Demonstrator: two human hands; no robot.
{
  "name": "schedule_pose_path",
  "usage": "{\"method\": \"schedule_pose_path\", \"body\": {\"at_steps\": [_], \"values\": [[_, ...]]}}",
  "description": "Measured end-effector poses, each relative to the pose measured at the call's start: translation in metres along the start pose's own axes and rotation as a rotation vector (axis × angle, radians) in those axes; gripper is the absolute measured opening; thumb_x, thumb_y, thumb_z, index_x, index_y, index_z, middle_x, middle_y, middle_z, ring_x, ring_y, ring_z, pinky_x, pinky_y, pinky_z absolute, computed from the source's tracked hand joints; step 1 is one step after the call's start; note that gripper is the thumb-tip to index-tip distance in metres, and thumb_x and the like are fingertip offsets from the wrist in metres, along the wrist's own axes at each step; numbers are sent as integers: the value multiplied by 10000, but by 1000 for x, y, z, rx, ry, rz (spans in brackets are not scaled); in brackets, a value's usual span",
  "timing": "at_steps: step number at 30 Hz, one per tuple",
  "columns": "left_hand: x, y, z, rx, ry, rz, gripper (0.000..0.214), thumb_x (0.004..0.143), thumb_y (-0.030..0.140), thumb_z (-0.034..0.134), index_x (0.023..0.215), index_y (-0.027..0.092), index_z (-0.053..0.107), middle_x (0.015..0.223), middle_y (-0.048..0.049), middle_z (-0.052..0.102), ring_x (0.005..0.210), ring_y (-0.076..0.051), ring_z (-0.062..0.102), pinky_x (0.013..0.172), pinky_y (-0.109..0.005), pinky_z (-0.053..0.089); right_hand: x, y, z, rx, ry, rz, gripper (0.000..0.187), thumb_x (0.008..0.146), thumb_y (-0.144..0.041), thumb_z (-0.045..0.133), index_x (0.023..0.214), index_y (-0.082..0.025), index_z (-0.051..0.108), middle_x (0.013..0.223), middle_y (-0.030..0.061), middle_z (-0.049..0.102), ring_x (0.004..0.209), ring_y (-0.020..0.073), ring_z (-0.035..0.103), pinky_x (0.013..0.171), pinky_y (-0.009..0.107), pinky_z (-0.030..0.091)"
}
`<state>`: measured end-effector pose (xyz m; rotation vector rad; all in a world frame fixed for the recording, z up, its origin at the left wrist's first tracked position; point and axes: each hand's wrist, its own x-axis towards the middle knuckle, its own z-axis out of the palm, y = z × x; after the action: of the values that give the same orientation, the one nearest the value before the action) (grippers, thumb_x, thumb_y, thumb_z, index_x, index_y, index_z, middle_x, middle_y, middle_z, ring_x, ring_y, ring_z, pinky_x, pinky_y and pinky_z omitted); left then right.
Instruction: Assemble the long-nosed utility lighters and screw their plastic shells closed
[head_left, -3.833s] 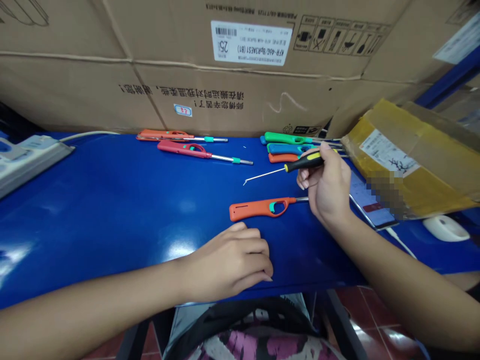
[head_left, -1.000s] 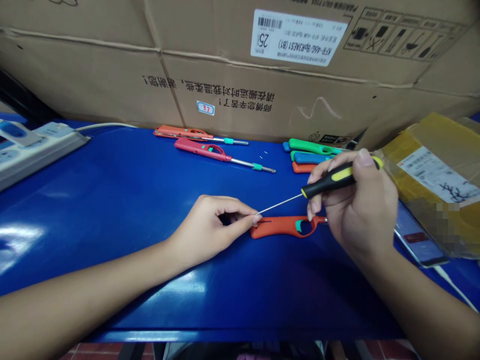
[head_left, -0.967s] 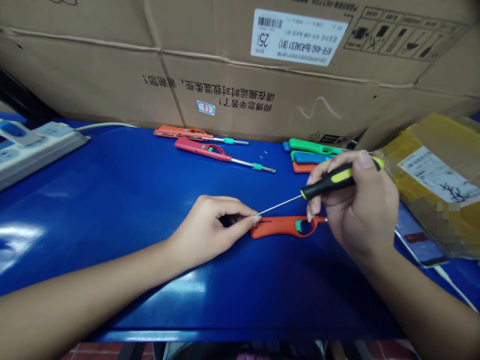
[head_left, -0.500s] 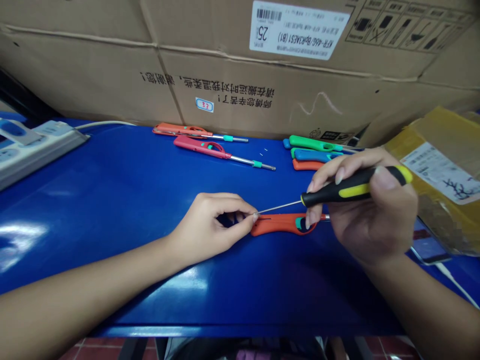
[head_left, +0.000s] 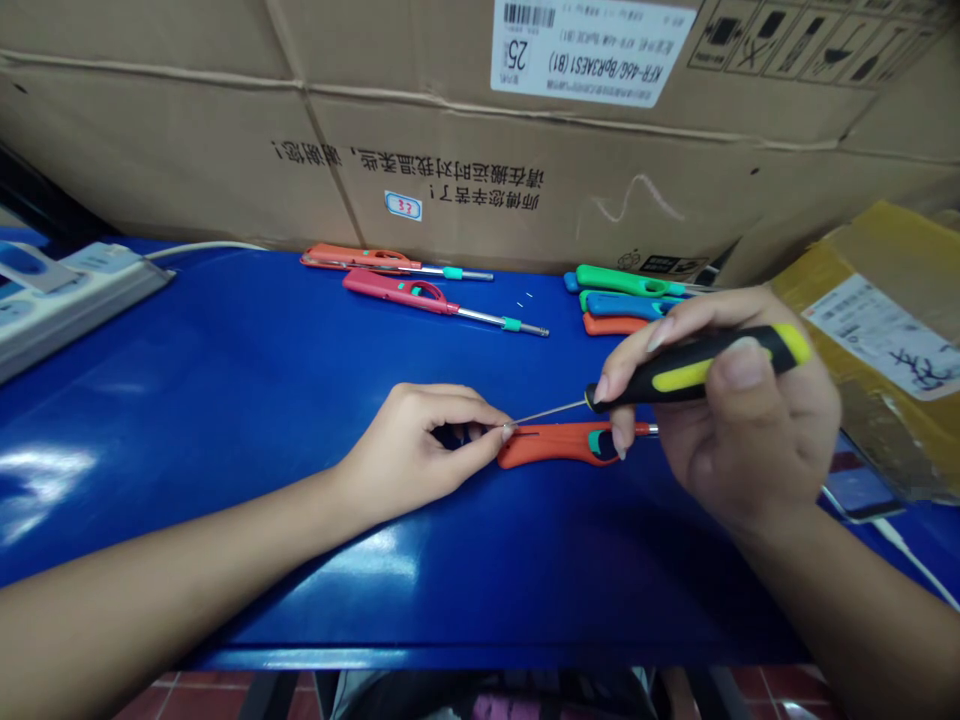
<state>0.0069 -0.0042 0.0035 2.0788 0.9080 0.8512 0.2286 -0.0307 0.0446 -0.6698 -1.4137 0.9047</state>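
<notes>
In my right hand [head_left: 739,420] is a black and yellow screwdriver [head_left: 675,378], gripped by the handle and tilted down to the left. Its thin shaft reaches the pinched thumb and index finger of my left hand [head_left: 435,440]. Whatever sits between those fingertips at the shaft's tip is too small to make out. Just right of them lies an orange long-necked lighter [head_left: 559,443] on the blue table [head_left: 480,590]. My right fingers hover over its trigger end and hide part of it.
At the back lie a red lighter [head_left: 397,291] and an orange one [head_left: 352,257]; several more, one of them green [head_left: 622,280], are stacked at right. A large cardboard box [head_left: 420,120] walls the back. A power strip [head_left: 82,300] is left; a taped parcel [head_left: 900,300] and phone [head_left: 862,490] are right.
My right hand and the screwdriver have shifted slightly left, towards my left fingertips. My left hand keeps its pinch. The whole view has moved a little.
</notes>
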Motion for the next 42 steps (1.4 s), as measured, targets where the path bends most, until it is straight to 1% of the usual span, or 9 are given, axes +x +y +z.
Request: {"method": "schedule_pose_path", "body": {"at_steps": [3, 7, 10, 13, 17, 19, 27, 34, 42], "values": [[1, -1, 0, -9, -6, 20, 127, 902, 207, 678, 904, 201, 805, 863, -45, 767, 747, -156, 697, 682, -254, 543, 0, -3, 0, 18, -8, 53, 156, 942, -335, 640, 1050, -223, 630, 836, 28, 670, 708, 192, 689, 394, 259, 536], [0, -1, 1, -20, 1, 50, 115, 893, 184, 684, 896, 187, 799, 863, -47, 744, 764, -145, 689, 705, -251, 542, 0, -6, -1, 9, -69, 92, 196, 921, -236, 630, 1115, -231, 606, 888, 30, 691, 588, 159, 640, 394, 279, 528], [-1, -2, 2, -9, -3, 64, 110, 889, 188, 687, 914, 175, 793, 866, -45, 724, 751, -135, 674, 688, -248, 534, -1, -1, -3, -43, -77, 25, 198, 959, -240, 593, 1156, -230, 609, 918, 34, 708, 491, 127, 596, 377, 283, 527], [-2, -3, 2, 37, -3, 64, 178, 857, 214, 722, 1017, 159, 779, 935, -52, 715, 765, -136, 667, 680, -257, 529, 1, 5, -3, -87, -27, -83, 202, 971, -258, 601, 1168, -230, 634, 895, 33, 725, 472, 127, 598, 339, 275, 511], [-2, -5, 4, 91, -32, 96, 412, 779, 220, 792, 1179, 145, 731, 1082, -74, 701, 966, -186, 672, 890, -327, 539, 7, 5, 0, -156, 90, -177, 169, 966, -301, 634, 1106, -220, 682, 833, 35, 738, 469, 129, 616, 295, 244, 464], [-3, -7, 7, 108, -54, 118, 427, 786, 206, 787, 1203, 144, 723, 1091, -72, 700, 1020, -196, 654, 961, -354, 518, 8, 5, 1, -186, 116, -185, 173, 970, -329, 634, 1089, -215, 686, 805, 26, 735, 466, 124, 614, 294, 236, 455], [-6, -8, 11, 127, -78, 134, 282, 837, 235, 777, 1106, 155, 762, 988, -51, 717, 926, -192, 640, 886, -363, 518, -4, 11, 10, -241, 0, -102, 196, 984, -295, 605, 1176, -267, 632, 837, -6, 721, 434, 96, 569, 301, 235, 434], [-5, -8, 11, 139, -86, 134, 285, 834, 259, 792, 1100, 160, 767, 947, -42, 709, 895, -195, 632, 857, -368, 510, -6, 13, 9, -257, -85, -120, 223, 983, -253, 605, 1203, -217, 612, 866, 7, 713, 472, 84, 575, 347, 228, 455], [-5, -7, 11, 141, -88, 123, 306, 813, 253, 811, 1102, 163, 770, 935, -41, 703, 901, -203, 634, 859, -377, 508, -7, 12, 11, -316, -14, -173, 210, 983, -275, 596, 1191, -275, 629, 833, 1, 697, 535, 121, 593, 384, 261, 472]]}}
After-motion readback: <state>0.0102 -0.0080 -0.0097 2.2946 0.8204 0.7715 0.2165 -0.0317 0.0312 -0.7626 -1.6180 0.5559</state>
